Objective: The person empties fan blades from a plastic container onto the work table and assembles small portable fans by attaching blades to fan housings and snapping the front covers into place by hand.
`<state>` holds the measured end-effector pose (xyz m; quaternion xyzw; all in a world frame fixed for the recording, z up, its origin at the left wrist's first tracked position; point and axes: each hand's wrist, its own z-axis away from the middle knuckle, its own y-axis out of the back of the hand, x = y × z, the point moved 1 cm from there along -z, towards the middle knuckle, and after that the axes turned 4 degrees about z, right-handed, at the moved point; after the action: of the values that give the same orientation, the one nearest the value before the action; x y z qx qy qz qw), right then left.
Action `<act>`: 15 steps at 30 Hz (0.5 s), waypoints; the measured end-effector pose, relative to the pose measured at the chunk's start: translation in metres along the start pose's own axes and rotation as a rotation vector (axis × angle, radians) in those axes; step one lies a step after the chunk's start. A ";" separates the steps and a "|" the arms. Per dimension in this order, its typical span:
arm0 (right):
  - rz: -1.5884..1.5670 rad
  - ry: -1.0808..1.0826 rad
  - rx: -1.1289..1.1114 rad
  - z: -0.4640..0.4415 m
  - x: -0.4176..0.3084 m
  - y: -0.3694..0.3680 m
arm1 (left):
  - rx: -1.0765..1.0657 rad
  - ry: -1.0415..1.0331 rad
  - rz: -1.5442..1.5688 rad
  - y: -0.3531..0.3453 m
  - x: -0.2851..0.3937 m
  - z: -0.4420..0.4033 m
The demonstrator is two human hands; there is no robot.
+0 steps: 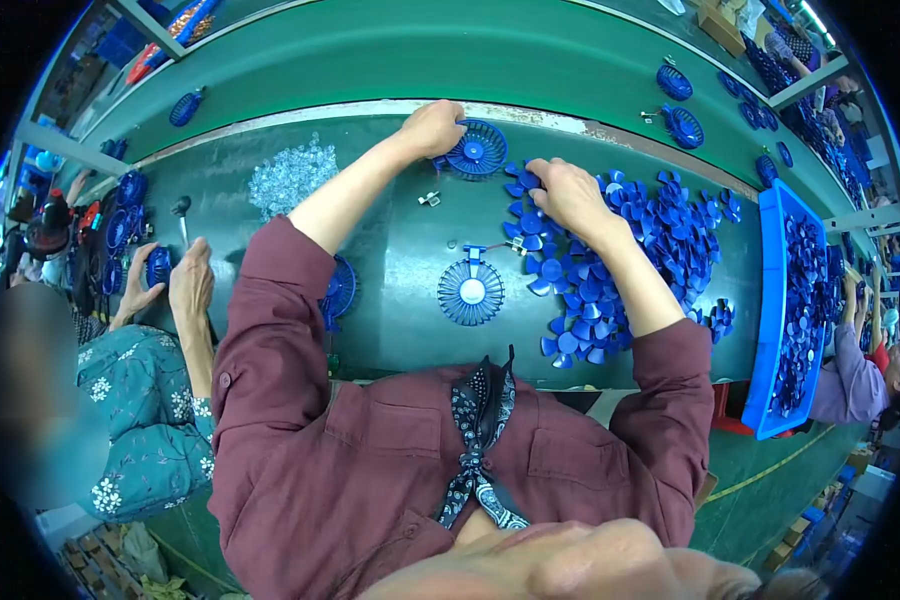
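My left hand (433, 131) is closed on the left edge of a round blue fan housing (478, 150) at the far edge of the green work table. My right hand (572, 198) has its fingers curled together over the left part of a pile of blue fan blades (660, 235); a blade appears to be at its fingertips, partly hidden. Between my arms, nearer my body, a fan housing with a pale round centre (471, 292) lies flat, a small metal part on a wire (515, 245) beside its top. Another blue housing (339, 287) shows partly behind my left forearm.
A heap of clear small plastic parts (292, 176) lies left. A blue tray (770, 300) of blades stands at the right end. Beyond the table runs a green conveyor belt (390, 65) with blue fans on it. At left, a co-worker's hands (190, 280) work close by.
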<state>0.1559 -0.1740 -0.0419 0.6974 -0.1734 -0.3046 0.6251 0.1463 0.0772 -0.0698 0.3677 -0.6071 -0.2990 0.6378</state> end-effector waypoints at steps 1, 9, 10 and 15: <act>-0.004 0.002 -0.002 -0.002 0.001 -0.002 | -0.003 -0.005 0.006 0.000 0.001 0.001; 0.116 -0.033 0.023 -0.008 -0.003 -0.004 | -0.073 0.266 0.726 0.018 0.014 0.025; 0.117 -0.029 0.025 -0.006 -0.004 -0.006 | -0.069 0.266 0.725 0.019 0.014 0.029; 0.277 0.047 0.268 -0.003 -0.001 -0.018 | -0.103 0.403 1.140 0.024 0.023 0.047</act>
<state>0.1549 -0.1685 -0.0596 0.7509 -0.2921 -0.1732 0.5665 0.1002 0.0667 -0.0376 0.0026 -0.5603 0.1365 0.8170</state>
